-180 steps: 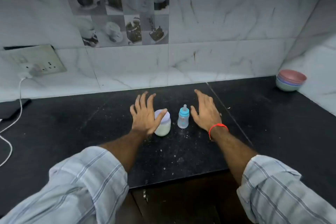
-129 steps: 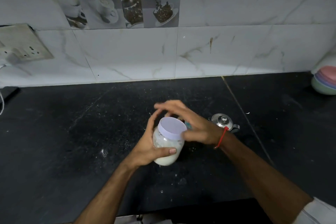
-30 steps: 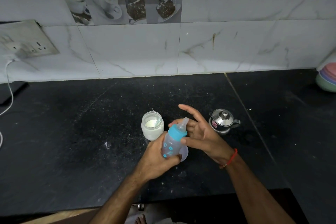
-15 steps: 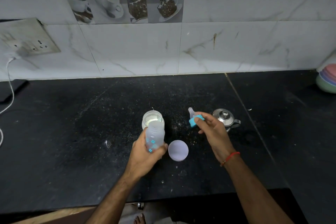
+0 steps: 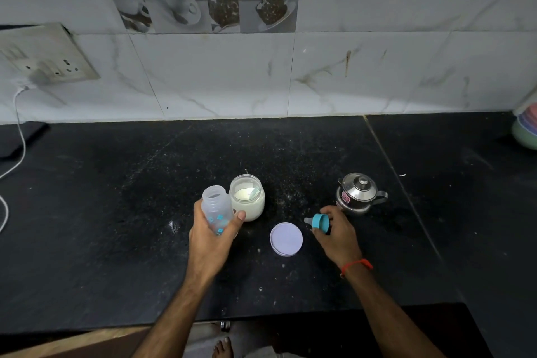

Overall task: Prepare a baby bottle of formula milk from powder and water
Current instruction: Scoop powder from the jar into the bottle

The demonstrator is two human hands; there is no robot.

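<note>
Black stone counter [image 5: 87, 212], mid-width near its front edge: left hand [image 5: 210, 237] curls round the clear, uncapped baby bottle [image 5: 218, 211], seemingly empty. Right hand [image 5: 337, 234] pinches its blue teat cap [image 5: 319, 222]. Powder jar [image 5: 247, 197] stands open, lilac lid [image 5: 286, 239] beside. Scooping, water from the steel pot [image 5: 357, 193], recapping remain.

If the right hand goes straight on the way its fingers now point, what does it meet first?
Probably the small steel kettle. The right hand, holding the blue bottle teat cap, points away from the person toward the wall, and the kettle stands just beyond its fingertips; depth is unclear.
</note>
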